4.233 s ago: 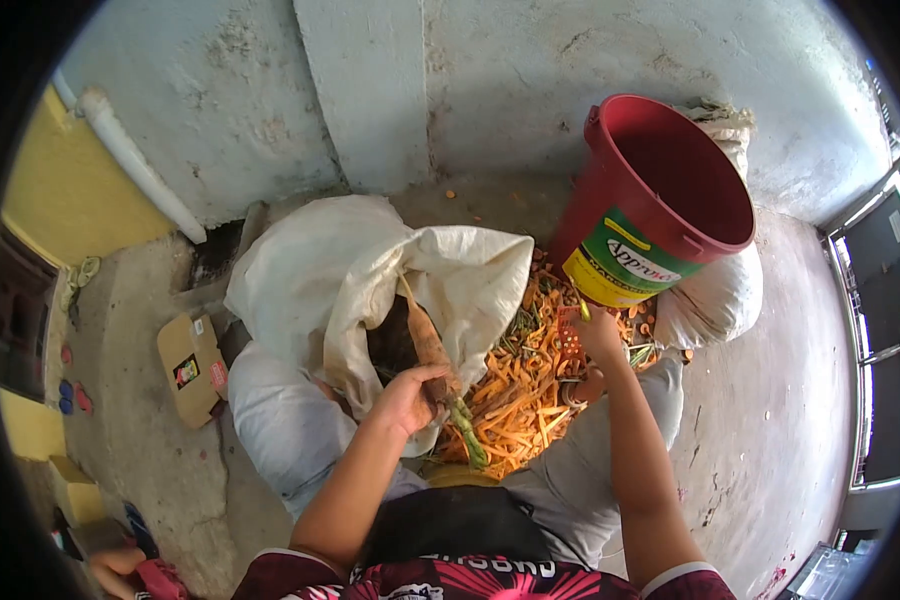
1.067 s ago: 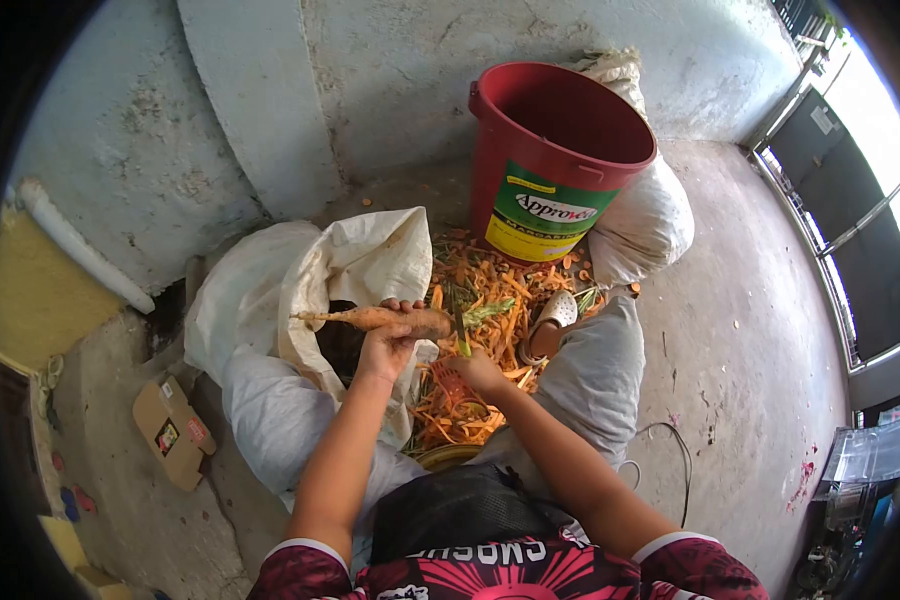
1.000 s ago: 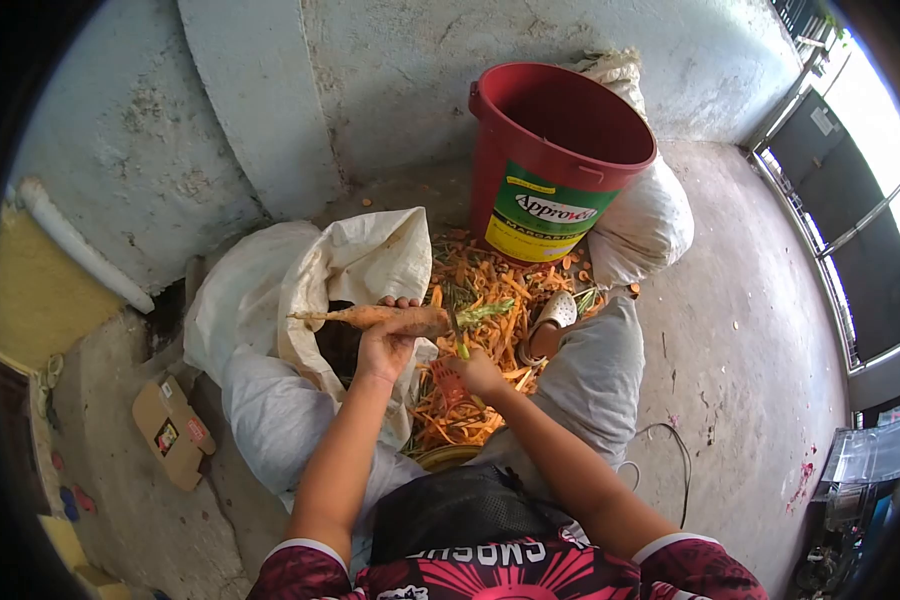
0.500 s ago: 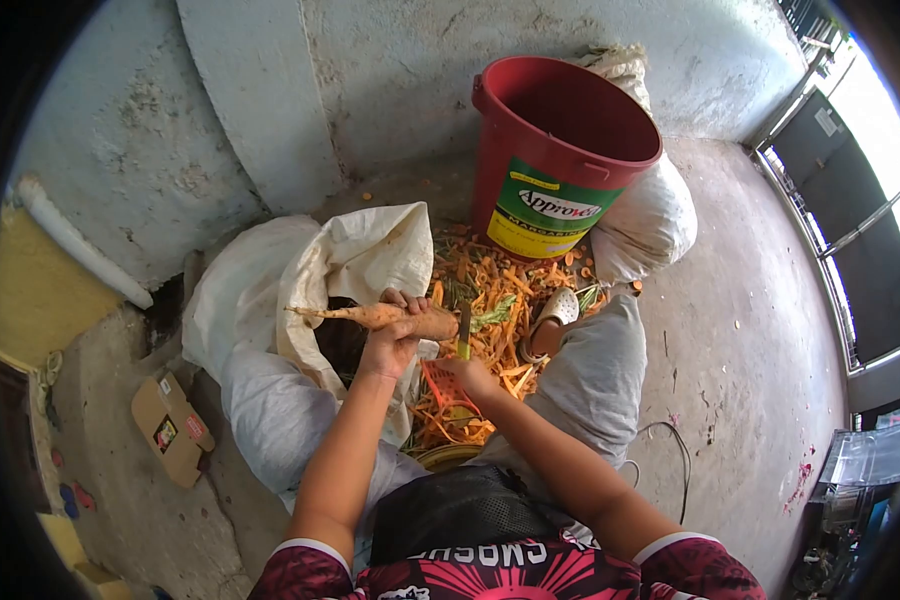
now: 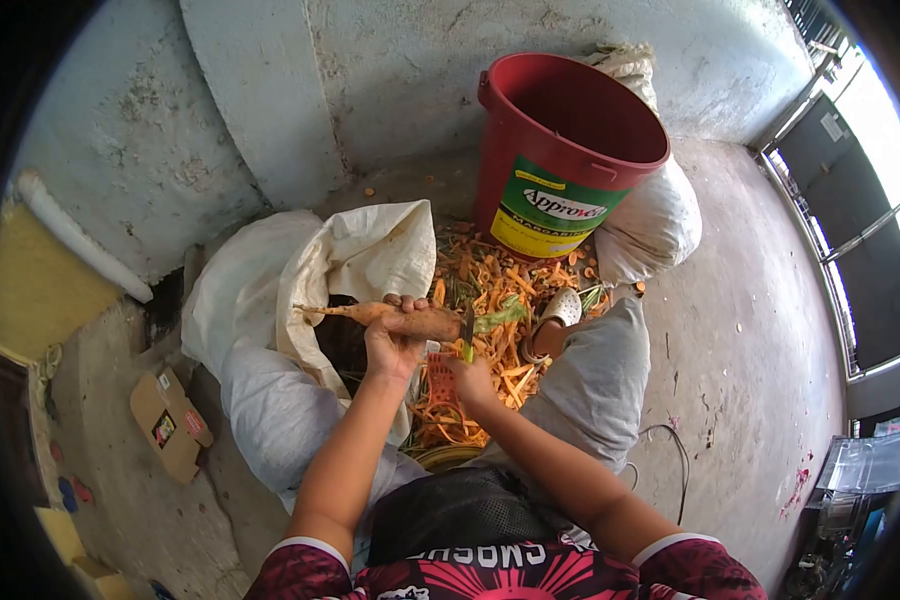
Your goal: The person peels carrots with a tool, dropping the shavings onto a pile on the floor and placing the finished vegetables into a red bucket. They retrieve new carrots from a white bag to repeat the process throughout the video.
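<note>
A large carrot (image 5: 425,323) with a long thin tip pointing left lies in my left hand (image 5: 394,340), whose fingers wrap round it. My right hand (image 5: 469,383) grips a knife (image 5: 468,335) by its yellow-green handle, and the blade stands at the thick end of the carrot. Beneath my hands, orange peelings (image 5: 510,370) and some green bits cover the floor. A red-orange mesh piece (image 5: 441,380) hangs beside my right hand. The open white sack (image 5: 375,250) is just beyond my left hand, dark inside.
A red bucket (image 5: 570,130) with a green and yellow label stands ahead, against a full white sack (image 5: 655,225). A cardboard piece (image 5: 172,425) lies at the left. A cable (image 5: 683,465) lies on the floor at the right. A wall rises behind.
The carrot and both hands have shifted very slightly to the right. The knife blade is still at the carrot's thick end, and the view has moved a little.
</note>
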The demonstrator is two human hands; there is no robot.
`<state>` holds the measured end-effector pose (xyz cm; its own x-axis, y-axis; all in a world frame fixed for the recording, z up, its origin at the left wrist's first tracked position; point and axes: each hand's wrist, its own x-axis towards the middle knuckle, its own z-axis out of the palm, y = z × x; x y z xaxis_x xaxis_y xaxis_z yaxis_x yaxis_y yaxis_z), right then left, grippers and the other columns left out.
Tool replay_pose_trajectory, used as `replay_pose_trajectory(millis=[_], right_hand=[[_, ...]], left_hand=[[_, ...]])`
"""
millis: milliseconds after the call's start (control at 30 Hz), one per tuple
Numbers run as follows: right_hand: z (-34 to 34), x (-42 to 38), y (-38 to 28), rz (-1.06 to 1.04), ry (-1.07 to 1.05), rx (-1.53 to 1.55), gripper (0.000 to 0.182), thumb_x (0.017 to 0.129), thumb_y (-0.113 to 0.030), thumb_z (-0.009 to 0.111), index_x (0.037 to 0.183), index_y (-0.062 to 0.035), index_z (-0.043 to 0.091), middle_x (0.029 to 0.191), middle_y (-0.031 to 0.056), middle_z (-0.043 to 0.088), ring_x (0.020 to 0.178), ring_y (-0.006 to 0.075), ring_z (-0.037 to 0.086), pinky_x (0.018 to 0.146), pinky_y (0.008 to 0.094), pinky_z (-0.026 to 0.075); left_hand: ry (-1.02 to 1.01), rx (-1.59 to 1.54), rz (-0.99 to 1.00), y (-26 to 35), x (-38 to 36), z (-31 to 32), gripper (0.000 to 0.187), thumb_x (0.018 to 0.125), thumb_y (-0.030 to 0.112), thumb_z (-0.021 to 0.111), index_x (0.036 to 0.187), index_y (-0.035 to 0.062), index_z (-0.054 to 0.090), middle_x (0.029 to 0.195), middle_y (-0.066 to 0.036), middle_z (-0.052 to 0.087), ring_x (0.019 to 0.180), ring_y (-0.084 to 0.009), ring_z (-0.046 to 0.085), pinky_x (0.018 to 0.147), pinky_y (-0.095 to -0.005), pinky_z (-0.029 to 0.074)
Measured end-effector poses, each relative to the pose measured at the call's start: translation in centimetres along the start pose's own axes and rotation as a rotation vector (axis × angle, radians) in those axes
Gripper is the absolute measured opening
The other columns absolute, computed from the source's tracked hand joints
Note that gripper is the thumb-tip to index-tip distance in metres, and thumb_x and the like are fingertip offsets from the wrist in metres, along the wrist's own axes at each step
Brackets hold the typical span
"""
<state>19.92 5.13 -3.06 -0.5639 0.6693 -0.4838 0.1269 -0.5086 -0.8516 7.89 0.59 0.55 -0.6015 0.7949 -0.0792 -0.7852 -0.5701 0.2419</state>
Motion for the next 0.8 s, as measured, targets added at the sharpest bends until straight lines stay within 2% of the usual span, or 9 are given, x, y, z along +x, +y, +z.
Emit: replay_pose_trajectory(millis=[67, 167, 367, 467, 567, 600, 667, 733, 800], right_hand=[[0.8, -1.5, -2.0, -0.04, 0.043, -0.049, 0.019, 0.074, -0.014, 0.051, 0.071, 0.0044, 0.055, 0.059, 0.0098, 0.054, 0.051, 0.0182, 0.051, 0.05, 0.0316, 0.039], [0.3, -0.3, -0.4, -0.039, 0.044, -0.081, 0.019, 0.074, -0.014, 0.05, 0.071, 0.0043, 0.054, 0.058, 0.0089, 0.053, 0.051, 0.0176, 0.05, 0.05, 0.0328, 0.038], [-1.1, 1.9, 2.0, -0.172, -0.007, -0.328, 0.018, 0.075, -0.015, 0.05, 0.072, 0.0031, 0.054, 0.065, 0.0091, 0.056, 0.052, 0.0206, 0.052, 0.05, 0.033, 0.039], [-2.9, 3.4, 3.5, 0.02, -0.22, -0.292, 0.016, 0.076, -0.014, 0.05, 0.074, 0.0012, 0.055, 0.068, 0.0114, 0.057, 0.056, 0.0221, 0.055, 0.05, 0.0333, 0.041], [-5.0, 7.2, 6.9, 0.19, -0.283, -0.302, 0.017, 0.077, -0.014, 0.049, 0.079, 0.0005, 0.056, 0.071, 0.0132, 0.058, 0.06, 0.0222, 0.057, 0.049, 0.0341, 0.042], [-4.9, 7.5, 6.8, 0.253, -0.272, -0.284, 0.018, 0.078, -0.015, 0.048, 0.08, 0.0008, 0.057, 0.071, 0.0136, 0.059, 0.06, 0.0221, 0.057, 0.048, 0.0342, 0.042], [-2.5, 3.4, 1.7, 0.418, -0.166, -0.134, 0.021, 0.079, -0.017, 0.048, 0.079, 0.0031, 0.056, 0.068, 0.0139, 0.058, 0.058, 0.0221, 0.058, 0.046, 0.0338, 0.043], [-3.3, 5.1, 3.4, 0.144, -0.16, -0.771, 0.021, 0.079, -0.017, 0.047, 0.085, 0.0005, 0.056, 0.071, 0.0133, 0.058, 0.062, 0.0241, 0.058, 0.054, 0.0335, 0.044], [-4.2, 6.2, 4.2, -0.021, -0.076, -0.989, 0.022, 0.08, -0.019, 0.047, 0.088, -0.0003, 0.056, 0.072, 0.0138, 0.058, 0.064, 0.0265, 0.058, 0.059, 0.034, 0.045]], left_hand=[[0.036, -0.065, -0.019, 0.0, -0.1, 0.2, 0.026, 0.055, 0.003, 0.051, 0.079, 0.0066, 0.043, 0.072, -0.005, 0.047, 0.083, -0.023, 0.047, 0.095, -0.0401, 0.031], [0.068, -0.06, -0.027, 0.0, 0.0, -0.1, 0.026, 0.054, 0.003, 0.05, 0.079, 0.006, 0.043, 0.072, -0.006, 0.046, 0.083, -0.0231, 0.047, 0.094, -0.0403, 0.032], [-0.038, 0.012, -0.033, 0.2, 0.1, 0.7, 0.026, 0.052, 0.006, 0.049, 0.078, 0.0082, 0.042, 0.069, -0.004, 0.043, 0.077, -0.0205, 0.047, 0.09, -0.0413, 0.035], [-0.211, -0.024, -0.128, 0.7, 0.1, 0.9, 0.023, 0.054, 0.007, 0.049, 0.076, 0.0086, 0.04, 0.066, -0.005, 0.041, 0.073, -0.0206, 0.045, 0.081, -0.0393, 0.039], [-0.254, 0.206, -0.094, 1.6, -0.3, 3.2, 0.023, 0.054, 0.009, 0.05, 0.075, 0.0089, 0.04, 0.065, -0.005, 0.041, 0.07, -0.0186, 0.046, 0.079, -0.04, 0.04], [-0.123, 0.132, -0.097, 1.9, -0.3, 3.6, 0.018, 0.061, 0.009, 0.052, 0.075, 0.0079, 0.04, 0.065, -0.005, 0.042, 0.068, -0.0182, 0.046, 0.076, -0.0388, 0.041], [0.141, 0.185, -0.182, 2.3, 0.0, 1.4, 0.015, 0.069, 0.014, 0.052, 0.075, 0.0076, 0.04, 0.065, -0.005, 0.045, 0.064, -0.0186, 0.048, 0.071, -0.0367, 0.043], [0.415, 0.348, -0.313, 2.6, -0.2, 2.3, 0.016, 0.077, 0.018, 0.05, 0.08, 0.004, 0.043, 0.066, -0.007, 0.051, 0.06, -0.0207, 0.053, 0.061, -0.0338, 0.047], [0.436, 0.453, -0.409, 1.8, 0.0, 0.9, 0.019, 0.078, 0.019, 0.05, 0.085, 0.0028, 0.044, 0.067, -0.008, 0.053, 0.06, -0.0209, 0.054, 0.059, -0.0342, 0.048]])
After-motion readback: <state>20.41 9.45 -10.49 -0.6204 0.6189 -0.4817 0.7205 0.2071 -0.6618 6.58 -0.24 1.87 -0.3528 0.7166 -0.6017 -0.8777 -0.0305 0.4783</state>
